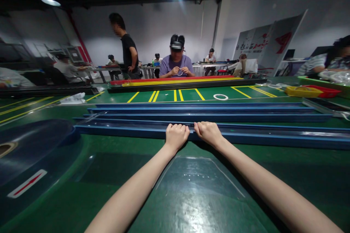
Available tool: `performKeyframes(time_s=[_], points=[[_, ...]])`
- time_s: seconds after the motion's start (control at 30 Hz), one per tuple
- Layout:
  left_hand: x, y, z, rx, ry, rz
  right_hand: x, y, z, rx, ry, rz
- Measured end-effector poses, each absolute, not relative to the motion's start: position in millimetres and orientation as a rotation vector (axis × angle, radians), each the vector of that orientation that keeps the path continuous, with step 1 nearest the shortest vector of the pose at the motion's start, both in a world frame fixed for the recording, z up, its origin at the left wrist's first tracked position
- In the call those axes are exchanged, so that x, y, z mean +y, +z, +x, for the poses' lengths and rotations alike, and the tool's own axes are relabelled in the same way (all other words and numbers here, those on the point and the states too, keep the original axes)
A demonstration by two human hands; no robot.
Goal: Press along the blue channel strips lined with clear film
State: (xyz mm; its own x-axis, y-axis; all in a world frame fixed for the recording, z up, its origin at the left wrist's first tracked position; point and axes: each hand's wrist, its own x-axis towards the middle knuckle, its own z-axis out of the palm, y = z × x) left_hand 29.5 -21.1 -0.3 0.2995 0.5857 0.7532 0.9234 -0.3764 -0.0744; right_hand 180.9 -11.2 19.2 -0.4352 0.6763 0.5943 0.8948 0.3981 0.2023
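My left hand (176, 136) is closed over the near edge of a long blue plastic channel (120, 131) lying on the green table. Just to its right, with a small gap between the two, my right hand (208, 133) is closed over the same blue line, where a right-hand blue channel (273, 139) runs off to the frame's edge. A slight step in the front wall shows between my fists; whether these are two pieces meeting end to end, I cannot tell. Behind them, more blue channels (235, 117) lie parallel.
A clear plastic sheet (197, 185) lies below my wrists on the green table (115, 204). At left is a large dark disc (41, 145) with a red arrow label. Farther off are a white ring (220, 97), red and yellow strips (186, 81), a yellow tray (303, 91) and a seated person (176, 60).
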Motion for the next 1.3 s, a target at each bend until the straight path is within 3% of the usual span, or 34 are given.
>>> performKeyframes(time_s=[0.67, 1.03, 1.3], points=[[-23, 2, 31, -1.184, -0.833, -2.138, -20, 18, 255, -2.221, -0.737, -1.359], [-22, 4, 31, -0.861, -0.724, -2.352, -23, 20, 300, -2.122, -0.744, -1.567], [-23, 4, 29, -0.913, -0.694, -2.370, -26, 20, 304, -2.096, -0.726, -1.645]])
